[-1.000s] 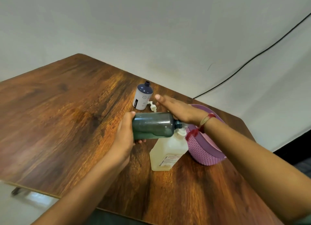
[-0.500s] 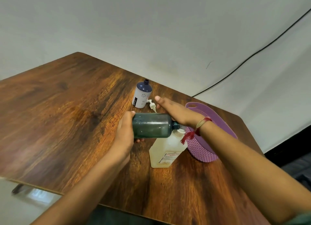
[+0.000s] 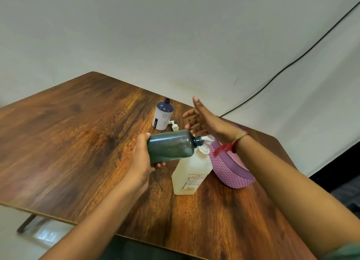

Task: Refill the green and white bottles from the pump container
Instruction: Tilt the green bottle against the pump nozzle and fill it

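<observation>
Head view: the left hand grips the base of the green bottle, held sideways with its open neck at the pump spout of the container standing on the tabletop. The right hand hovers over the pump, fingers spread wide, holding nothing. The white bottle stands uncapped at the container's 11 o'clock; a purple basket sits at its 3 o'clock.
</observation>
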